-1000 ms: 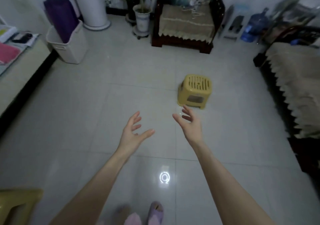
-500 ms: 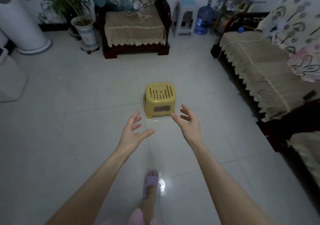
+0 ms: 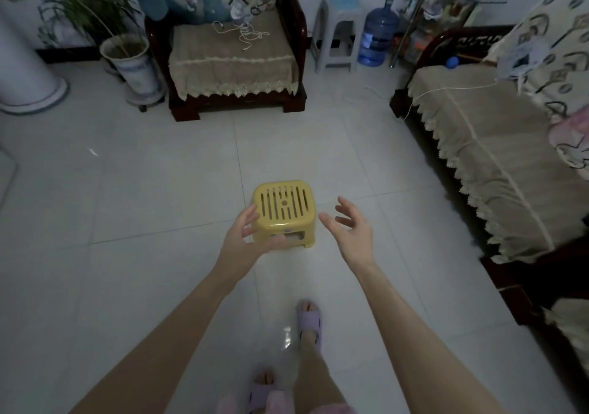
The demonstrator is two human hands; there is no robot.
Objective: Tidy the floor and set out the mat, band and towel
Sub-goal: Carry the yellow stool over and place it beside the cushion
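Note:
A small yellow plastic stool (image 3: 284,210) with a slotted top stands on the pale tiled floor in the middle of the room. My left hand (image 3: 245,238) is open, fingers spread, in front of the stool's left front corner; whether it touches the stool I cannot tell. My right hand (image 3: 352,230) is open too, just right of the stool and apart from it. Both hands hold nothing. No mat, band or towel is in view.
A dark wooden armchair (image 3: 234,56) with a beige cover stands at the back, a potted plant (image 3: 127,59) to its left. A white stool (image 3: 339,31) and a blue water bottle (image 3: 377,35) stand at the back right. A covered sofa (image 3: 497,152) runs along the right. My slippered feet (image 3: 309,321) are below.
I have walked closer to the yellow stool and the view has turned right. Both open hands now reach either side of it; the purple roll and white bin have left the view.

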